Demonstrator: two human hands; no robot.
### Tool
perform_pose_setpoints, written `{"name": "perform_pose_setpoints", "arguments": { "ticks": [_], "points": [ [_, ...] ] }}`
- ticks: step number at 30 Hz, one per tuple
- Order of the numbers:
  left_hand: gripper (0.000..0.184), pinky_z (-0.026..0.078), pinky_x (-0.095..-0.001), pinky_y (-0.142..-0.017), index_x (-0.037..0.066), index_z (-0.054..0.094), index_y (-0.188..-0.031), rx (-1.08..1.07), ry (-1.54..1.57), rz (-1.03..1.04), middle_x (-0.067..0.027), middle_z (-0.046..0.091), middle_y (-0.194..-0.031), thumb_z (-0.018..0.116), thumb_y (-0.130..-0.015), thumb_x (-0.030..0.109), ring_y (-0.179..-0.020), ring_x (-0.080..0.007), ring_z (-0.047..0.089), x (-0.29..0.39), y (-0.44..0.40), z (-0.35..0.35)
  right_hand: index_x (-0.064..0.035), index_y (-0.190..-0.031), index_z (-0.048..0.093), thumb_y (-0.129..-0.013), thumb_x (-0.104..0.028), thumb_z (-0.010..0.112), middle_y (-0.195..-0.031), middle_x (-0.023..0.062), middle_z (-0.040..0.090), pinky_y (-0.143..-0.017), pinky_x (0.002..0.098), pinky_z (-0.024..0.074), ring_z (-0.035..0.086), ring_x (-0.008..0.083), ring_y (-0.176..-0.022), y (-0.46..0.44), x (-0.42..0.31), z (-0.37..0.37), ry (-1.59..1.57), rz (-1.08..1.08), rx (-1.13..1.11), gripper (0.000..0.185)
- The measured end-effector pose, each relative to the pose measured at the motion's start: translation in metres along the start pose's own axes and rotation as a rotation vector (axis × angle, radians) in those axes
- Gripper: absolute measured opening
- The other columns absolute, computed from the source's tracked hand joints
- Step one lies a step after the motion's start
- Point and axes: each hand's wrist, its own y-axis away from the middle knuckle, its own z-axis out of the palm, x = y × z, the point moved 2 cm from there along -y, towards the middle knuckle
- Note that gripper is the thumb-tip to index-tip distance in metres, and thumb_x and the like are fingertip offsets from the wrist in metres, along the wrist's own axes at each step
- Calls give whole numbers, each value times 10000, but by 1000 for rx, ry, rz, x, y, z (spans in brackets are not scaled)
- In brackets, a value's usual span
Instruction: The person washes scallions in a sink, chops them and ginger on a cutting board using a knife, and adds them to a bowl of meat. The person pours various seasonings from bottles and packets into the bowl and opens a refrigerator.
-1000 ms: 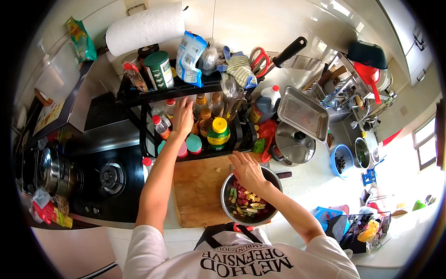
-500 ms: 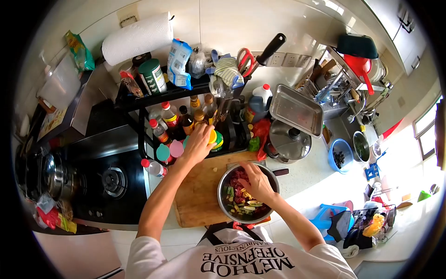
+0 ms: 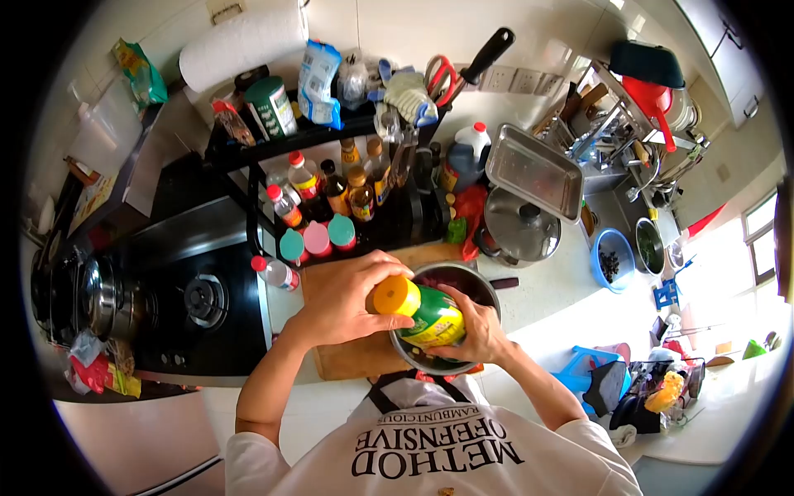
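Bottle point(image 3: 437, 321) of green and yellow, with a round yellow cap point(image 3: 397, 295), tilts above a round steel bowl point(image 3: 488, 288). The right hand point(image 3: 484, 329) grips its base; the left hand point(image 3: 356, 302), partly open, curves around the cap. Under both lies a brown wooden cutting board point(image 3: 337, 362).

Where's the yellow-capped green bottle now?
In the head view, the green bottle is just below and right of centre, over the metal bowl, with the right hand gripping it and the left hand by its cap.
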Motion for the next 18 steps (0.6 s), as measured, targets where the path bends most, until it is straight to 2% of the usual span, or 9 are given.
{"name": "perform_pose_setpoints", "arguments": {
  "ticks": [4, 7, 10, 11, 14, 16, 18],
  "points": [
    [581, 484, -366, -920, 37, 621, -1143, -112, 60, -90, -113, 622, -1094, 868, -691, 304, -1031, -289, 612, -20, 11, 44, -57, -1401, 404, -673, -460, 822, -977, 133, 647, -698, 410, 557, 667, 316, -812, 45, 10, -11, 208, 7, -39, 931],
    [565, 513, -328, -891, 17, 628, -1110, -84, 118, -93, -110, 638, -1094, 892, -674, 262, -1006, -222, 641, -22, 14, 78, -48, -1370, 438, -635, -412, 859, -1015, 169, 660, -724, 402, 556, 681, 319, -844, 71, 11, -18, 234, 114, -95, 922],
    [601, 541, -324, -788, -9, 610, -1087, -193, 508, -288, -113, 659, -1046, 895, -676, 325, -919, -194, 663, -39, 16, 112, -38, -1362, 443, -636, -412, 858, -1002, 162, 660, -709, 399, 551, 678, 317, -834, 98, 20, -17, 244, 174, -119, 916],
    [591, 543, -288, -747, -25, 603, -1046, -268, 574, -346, -104, 679, -974, 904, -672, 319, -880, -148, 659, -45, 13, 121, -32, -1356, 444, -632, -410, 861, -1011, 163, 661, -705, 397, 551, 680, 320, -849, 106, 21, -17, 261, 223, -147, 917],
    [525, 540, -275, -822, 2, 580, -1055, -413, 660, -522, -61, 663, -981, 894, -702, 231, -892, -129, 643, -44, 5, 140, -29, -1352, 441, -620, -406, 869, -1042, 169, 660, -715, 403, 549, 681, 326, -872, 123, 29, -19, 296, 214, -122, 928],
    [565, 521, -267, -762, 15, 556, -1004, -414, 523, -450, -41, 640, -930, 925, -652, 257, -838, -115, 612, -51, -6, 150, -19, -1351, 432, -610, -403, 877, -1078, 176, 657, -731, 408, 547, 682, 332, -892, 131, 33, -18, 312, 248, -112, 946],
    [604, 499, -253, -721, 21, 554, -984, -513, 587, -499, -31, 628, -907, 946, -611, 289, -800, -105, 592, -58, -18, 161, -12, -1351, 429, -608, -403, 880, -1088, 178, 657, -732, 409, 546, 683, 330, -895, 136, 34, -20, 325, 293, -106, 953]
  ]
}}
